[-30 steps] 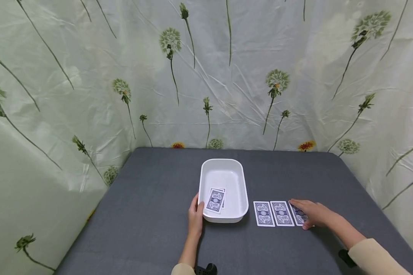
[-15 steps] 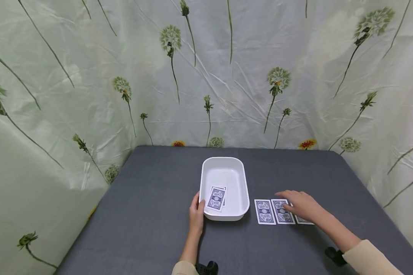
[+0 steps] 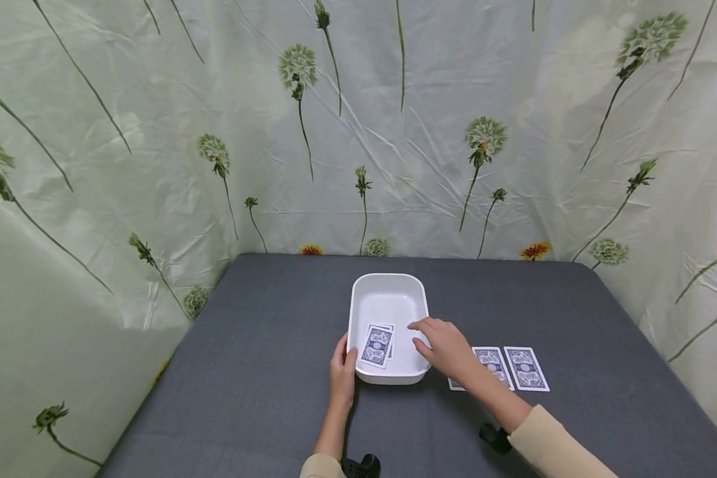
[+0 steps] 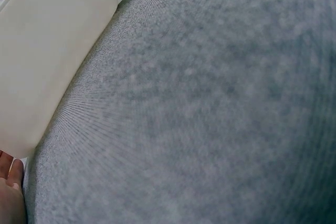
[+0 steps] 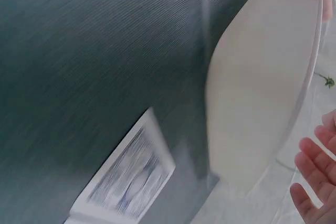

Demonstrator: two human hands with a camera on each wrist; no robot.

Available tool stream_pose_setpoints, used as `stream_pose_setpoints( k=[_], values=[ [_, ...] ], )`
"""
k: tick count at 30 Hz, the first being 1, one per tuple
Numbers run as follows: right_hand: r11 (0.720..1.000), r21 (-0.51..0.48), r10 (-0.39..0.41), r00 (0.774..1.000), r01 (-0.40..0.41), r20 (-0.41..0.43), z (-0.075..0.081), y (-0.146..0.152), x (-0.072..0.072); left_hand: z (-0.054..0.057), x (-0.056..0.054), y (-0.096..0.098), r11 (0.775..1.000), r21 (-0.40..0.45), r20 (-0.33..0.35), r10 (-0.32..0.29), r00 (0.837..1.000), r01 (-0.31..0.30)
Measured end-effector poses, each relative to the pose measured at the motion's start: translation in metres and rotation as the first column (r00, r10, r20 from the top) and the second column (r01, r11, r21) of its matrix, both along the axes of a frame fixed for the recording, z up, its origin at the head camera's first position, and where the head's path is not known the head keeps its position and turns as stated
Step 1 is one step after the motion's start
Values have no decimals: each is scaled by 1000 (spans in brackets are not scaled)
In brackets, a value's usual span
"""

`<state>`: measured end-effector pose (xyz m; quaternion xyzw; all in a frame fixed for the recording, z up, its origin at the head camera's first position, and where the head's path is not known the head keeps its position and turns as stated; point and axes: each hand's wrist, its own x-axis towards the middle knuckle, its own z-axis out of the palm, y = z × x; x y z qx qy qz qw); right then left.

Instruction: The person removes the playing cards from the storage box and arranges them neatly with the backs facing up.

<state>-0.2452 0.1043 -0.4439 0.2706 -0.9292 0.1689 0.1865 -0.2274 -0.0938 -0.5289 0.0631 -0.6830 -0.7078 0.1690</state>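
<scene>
A white rectangular tray (image 3: 392,295) stands on the table, with two overlapping blue-backed playing cards (image 3: 376,346) lying inside at its near left. My left hand (image 3: 342,375) holds the tray's left wall, thumb at the rim. Above the tray's right rim hovers my right hand (image 3: 445,342), its fingers loosely bent. In the right wrist view those fingers (image 5: 315,166) have nothing between them. Three more face-down cards lie in a row right of the tray: the rightmost card (image 3: 526,368) shows fully, the middle card (image 3: 492,362) partly, and the left card (image 3: 456,385) is mostly hidden under my right arm.
Dark grey cloth covers the table (image 3: 263,372). Behind and beside it hangs a pale curtain (image 3: 418,166) printed with dandelions. A black wrist device (image 3: 494,438) sits under my right sleeve, and another wrist device (image 3: 361,466) is by the left one.
My right hand has moved left from the rightmost card, across the row, to above the tray's right rim. The cards and tray stay in place, and my left hand keeps its hold.
</scene>
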Motion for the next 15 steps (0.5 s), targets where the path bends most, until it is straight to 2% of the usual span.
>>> stream_pose_setpoints(
  k=[4,8,15],
  values=[
    [1000,-21,-3,999,4,53,-7,-25,-8,1,0,0,1000,15,6,-10,1000,10],
    [1000,5,6,990,-7,144,-14,-45,-15,1,-1,0,1000,15,-1,-22,1000,22],
    [994,111,-17,950,-18,312,-17,-71,-23,0,-1,-1,1000,-1,-3,-5,1000,5]
  ],
)
